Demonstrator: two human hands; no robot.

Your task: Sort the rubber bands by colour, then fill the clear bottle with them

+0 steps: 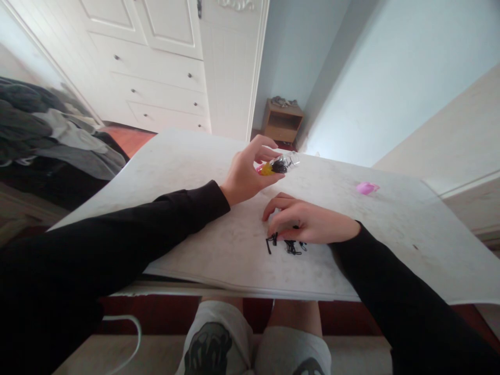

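Note:
My left hand (250, 169) is closed around a small clear bottle (289, 160), tilted with its mouth to the right above the table. Pink, yellow and black bits show inside it. Lower down, my right hand (302, 220) pinches some black rubber bands (272, 240) between thumb and fingers at the tabletop. Beside them, partly under that hand, lies a small heap of black bands (292, 247). What the curled fingers cover is hidden.
The white table (203, 234) has a pink crumpled piece (366, 188) on its right side. Behind stand a white wardrobe (164, 67) and a small brown cabinet (282, 122). Dark and grey clothes (47, 130) are piled at the left.

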